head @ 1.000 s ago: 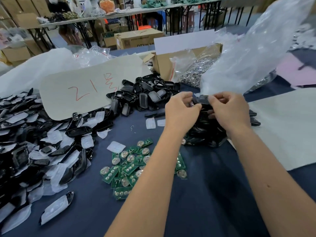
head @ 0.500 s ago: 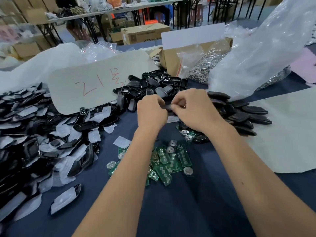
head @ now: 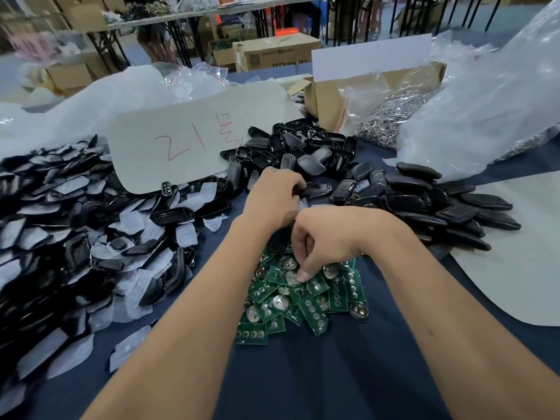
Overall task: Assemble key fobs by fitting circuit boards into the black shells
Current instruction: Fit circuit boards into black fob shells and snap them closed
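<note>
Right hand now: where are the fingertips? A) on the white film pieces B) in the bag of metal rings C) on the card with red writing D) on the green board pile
D: the right hand reaches down with its fingertips on the green boards, while the left hand is up by the black shells.

Glossy black plastic shells (head: 309,153), green boards (head: 313,313) with shiny metal discs, matt blue cloth surface (head: 303,374).

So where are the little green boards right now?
In the head view, the green circuit boards lie heaped on the blue table, near the middle, under the right hand, between two black shell piles.
</note>
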Demonstrator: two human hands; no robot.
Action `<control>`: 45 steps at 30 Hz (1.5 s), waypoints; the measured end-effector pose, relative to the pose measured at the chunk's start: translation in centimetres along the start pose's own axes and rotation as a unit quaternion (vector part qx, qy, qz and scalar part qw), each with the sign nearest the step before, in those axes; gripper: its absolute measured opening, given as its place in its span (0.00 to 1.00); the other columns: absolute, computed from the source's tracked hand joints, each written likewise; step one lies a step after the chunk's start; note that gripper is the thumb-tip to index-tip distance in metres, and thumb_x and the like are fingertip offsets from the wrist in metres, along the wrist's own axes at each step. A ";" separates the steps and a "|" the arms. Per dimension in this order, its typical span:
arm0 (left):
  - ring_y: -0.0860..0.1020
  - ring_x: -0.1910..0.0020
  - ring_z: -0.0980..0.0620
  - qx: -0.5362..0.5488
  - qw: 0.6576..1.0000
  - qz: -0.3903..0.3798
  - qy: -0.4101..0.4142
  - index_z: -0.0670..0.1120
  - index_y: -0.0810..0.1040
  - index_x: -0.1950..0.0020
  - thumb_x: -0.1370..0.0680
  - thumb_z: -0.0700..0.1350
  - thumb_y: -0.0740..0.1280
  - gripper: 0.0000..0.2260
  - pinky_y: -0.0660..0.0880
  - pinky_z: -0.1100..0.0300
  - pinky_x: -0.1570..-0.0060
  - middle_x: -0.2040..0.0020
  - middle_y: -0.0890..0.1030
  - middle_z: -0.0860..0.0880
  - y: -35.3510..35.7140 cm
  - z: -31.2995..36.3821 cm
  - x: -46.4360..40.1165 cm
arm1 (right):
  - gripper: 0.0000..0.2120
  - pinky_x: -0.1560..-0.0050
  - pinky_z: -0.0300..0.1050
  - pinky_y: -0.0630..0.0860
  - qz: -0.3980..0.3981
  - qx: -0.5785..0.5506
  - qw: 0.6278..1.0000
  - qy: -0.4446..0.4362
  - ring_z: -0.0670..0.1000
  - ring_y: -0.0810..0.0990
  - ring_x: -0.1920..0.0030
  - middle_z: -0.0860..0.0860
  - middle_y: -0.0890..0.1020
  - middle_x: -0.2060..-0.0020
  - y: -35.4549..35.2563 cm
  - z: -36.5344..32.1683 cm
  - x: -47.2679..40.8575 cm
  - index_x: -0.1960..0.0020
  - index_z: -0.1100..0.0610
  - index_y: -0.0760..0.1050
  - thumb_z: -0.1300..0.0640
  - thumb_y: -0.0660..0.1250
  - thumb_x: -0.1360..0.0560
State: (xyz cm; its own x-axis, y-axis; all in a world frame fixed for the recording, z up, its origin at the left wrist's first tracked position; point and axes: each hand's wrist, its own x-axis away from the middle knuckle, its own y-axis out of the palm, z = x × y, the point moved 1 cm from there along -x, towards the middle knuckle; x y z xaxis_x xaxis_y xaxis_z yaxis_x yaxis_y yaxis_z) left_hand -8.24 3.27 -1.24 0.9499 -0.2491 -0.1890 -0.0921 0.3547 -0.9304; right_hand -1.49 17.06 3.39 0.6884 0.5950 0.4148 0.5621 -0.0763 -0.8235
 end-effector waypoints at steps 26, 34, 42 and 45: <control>0.59 0.26 0.38 -0.056 0.992 0.097 -0.059 0.50 0.72 0.29 0.19 0.44 0.64 0.17 0.67 0.45 0.33 0.20 0.59 0.44 1.3 -1.0 0.0 | 0.08 0.69 0.37 0.74 0.431 -0.521 0.736 -0.035 0.45 0.79 0.70 0.48 0.84 0.66 4.2 3.3 -3.8 0.52 0.55 0.84 0.68 0.71 0.22; 0.74 0.37 0.44 0.025 0.992 0.123 -0.007 0.46 0.79 0.40 0.20 0.42 0.69 0.08 0.73 0.46 0.42 0.46 0.80 0.47 0.9 -0.8 -0.7 | 0.01 0.72 0.44 0.79 0.464 -0.547 0.696 -0.036 0.55 0.82 0.73 0.59 0.84 0.69 5.0 3.5 -4.2 0.52 0.60 0.82 0.64 0.74 0.22; 0.74 0.43 0.44 -0.016 0.995 0.100 -0.025 0.48 0.73 0.32 0.23 0.40 0.68 0.19 0.76 0.48 0.48 0.47 0.80 0.46 0.3 -0.3 -1.7 | 0.04 0.73 0.42 0.78 0.475 -0.582 0.658 -0.057 0.53 0.81 0.73 0.56 0.84 0.68 5.0 3.3 -3.9 0.52 0.62 0.82 0.61 0.75 0.22; 0.72 0.40 0.43 -0.052 0.996 0.059 -0.034 0.53 0.71 0.25 0.21 0.41 0.66 0.24 0.75 0.49 0.46 0.43 0.76 0.43 0.1 -0.3 -2.2 | 0.03 0.73 0.41 0.78 0.477 -0.595 0.645 -0.058 0.51 0.80 0.74 0.55 0.84 0.69 4.9 3.2 -3.7 0.53 0.62 0.82 0.62 0.74 0.21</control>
State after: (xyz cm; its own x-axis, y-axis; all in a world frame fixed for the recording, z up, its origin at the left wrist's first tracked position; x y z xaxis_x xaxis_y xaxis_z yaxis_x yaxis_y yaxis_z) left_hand -10.46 3.61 -1.03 0.9485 -0.1482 -0.2799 -0.2306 0.2824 -0.9311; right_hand -2.79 17.07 -3.39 0.9808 -0.1258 -0.1487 -0.0904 -0.9703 0.2245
